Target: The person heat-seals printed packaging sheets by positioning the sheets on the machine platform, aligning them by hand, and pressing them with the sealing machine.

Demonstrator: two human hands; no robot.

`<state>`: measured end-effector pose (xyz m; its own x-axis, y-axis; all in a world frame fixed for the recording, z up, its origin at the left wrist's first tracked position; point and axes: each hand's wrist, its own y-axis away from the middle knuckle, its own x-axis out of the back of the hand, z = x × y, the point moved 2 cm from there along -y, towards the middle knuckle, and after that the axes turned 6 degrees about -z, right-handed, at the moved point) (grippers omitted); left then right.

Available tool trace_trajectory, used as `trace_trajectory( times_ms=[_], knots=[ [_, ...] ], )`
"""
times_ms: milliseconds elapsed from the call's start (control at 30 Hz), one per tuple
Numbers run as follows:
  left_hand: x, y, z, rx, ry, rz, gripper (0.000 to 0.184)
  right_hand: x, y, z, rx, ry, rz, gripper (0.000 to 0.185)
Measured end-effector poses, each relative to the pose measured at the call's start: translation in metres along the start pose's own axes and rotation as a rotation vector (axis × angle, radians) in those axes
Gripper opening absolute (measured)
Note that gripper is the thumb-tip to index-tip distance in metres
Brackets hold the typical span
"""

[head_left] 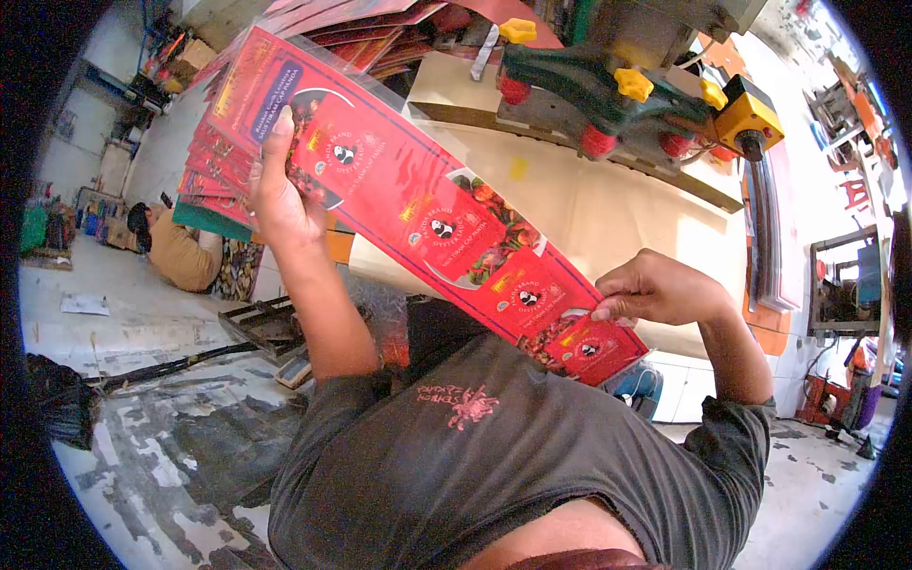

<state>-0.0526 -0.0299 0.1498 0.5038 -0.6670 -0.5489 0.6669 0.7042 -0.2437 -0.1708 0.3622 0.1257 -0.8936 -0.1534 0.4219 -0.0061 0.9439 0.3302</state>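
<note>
A long, glossy red printed strip (399, 195) with panda logos and food pictures slants across the view in front of my chest. My left hand (285, 204) grips its upper left part, with the thumb laid over the printed face. Near the lower right end, my right hand (670, 290) pinches the strip's edge between thumb and bent fingers. More red printed sheets (214, 176) lie stacked just behind my left hand, partly covered by the strip. Beyond the strip is a beige work surface (589, 214).
A machine with a green frame (560, 81), yellow knobs and red parts stands over the work surface. A yellow control box (750, 119) is at its right. Several red sheets (370, 43) are piled at the back. A person (188, 252) crouches on the floor at left.
</note>
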Motion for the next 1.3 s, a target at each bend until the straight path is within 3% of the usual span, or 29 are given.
trace_trajectory(
  times_ms=[167,267,533,633,833,933,1100,1300],
  knots=[
    [-0.021,0.026,-0.013,-0.046,-0.127,0.037,0.036,-0.001,-0.001,0.003,-0.038,-0.042,-0.021,0.035],
    [-0.013,0.030,-0.025,0.041,-0.039,0.068,0.038,-0.002,-0.001,0.003,-0.046,-0.041,-0.021,0.035],
    [-0.005,0.024,-0.030,-0.014,0.064,0.070,0.038,0.003,-0.002,0.003,-0.023,-0.130,-0.012,0.033],
    [-0.002,0.022,-0.030,-0.011,0.058,0.066,0.038,0.003,-0.001,0.002,0.002,0.027,-0.014,0.032],
    [-0.008,0.021,-0.037,0.053,0.100,0.033,0.037,0.004,-0.026,-0.021,0.036,-0.190,0.280,0.028],
    [-0.023,0.027,-0.036,0.033,0.096,0.008,0.037,0.011,-0.046,-0.030,0.189,-0.187,0.360,0.020],
    [-0.030,0.032,-0.035,0.005,0.020,-0.008,0.037,0.026,-0.066,-0.055,0.174,-0.386,0.426,0.037],
    [-0.037,0.038,-0.028,-0.054,0.006,-0.039,0.041,0.026,-0.086,-0.048,0.374,-0.213,0.525,0.032]
  ],
)
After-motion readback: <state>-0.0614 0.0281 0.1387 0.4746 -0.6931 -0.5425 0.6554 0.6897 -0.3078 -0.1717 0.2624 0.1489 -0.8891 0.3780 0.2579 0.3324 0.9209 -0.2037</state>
